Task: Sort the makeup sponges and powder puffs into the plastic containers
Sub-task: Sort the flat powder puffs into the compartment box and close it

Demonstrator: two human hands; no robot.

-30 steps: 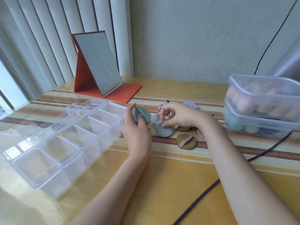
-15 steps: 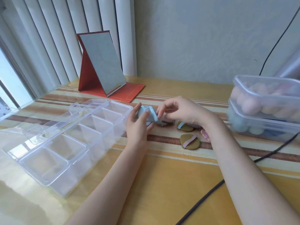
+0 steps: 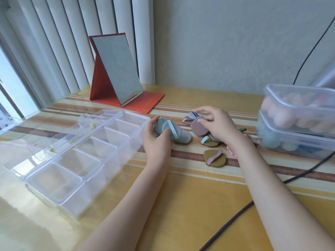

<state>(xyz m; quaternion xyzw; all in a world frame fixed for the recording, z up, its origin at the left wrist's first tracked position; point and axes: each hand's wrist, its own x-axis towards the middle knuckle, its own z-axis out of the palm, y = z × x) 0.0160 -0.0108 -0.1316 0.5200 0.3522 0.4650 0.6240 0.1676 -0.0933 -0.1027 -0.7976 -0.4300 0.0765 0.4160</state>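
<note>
**A:** What does each hand hold?

**B:** The left hand (image 3: 157,140) grips a small stack of grey-blue puffs (image 3: 167,130) between thumb and curled fingers, a light-blue strap facing up; holding like colours together probably lets them go into one cell at once. The right hand (image 3: 216,125) pinches a mauve puff (image 3: 199,126) by its edge, tilted up from the loose pile (image 3: 210,141) on the table, seemingly to pick it out from its neighbours.

**A:** Where do they go?

**B:** Just left of the left hand lies the divided organiser (image 3: 87,151), lid open, its cells still bare. One olive puff (image 3: 214,158) lies apart, nearer the viewer.

**A:** What stays unclear?

**B:** The right hand covers much of the pile, so its count cannot be told. The stacked tubs (image 3: 297,122) at far right are cut off by the frame edge, and the rounded sponges inside show only as blurred colour through the plastic.
</note>
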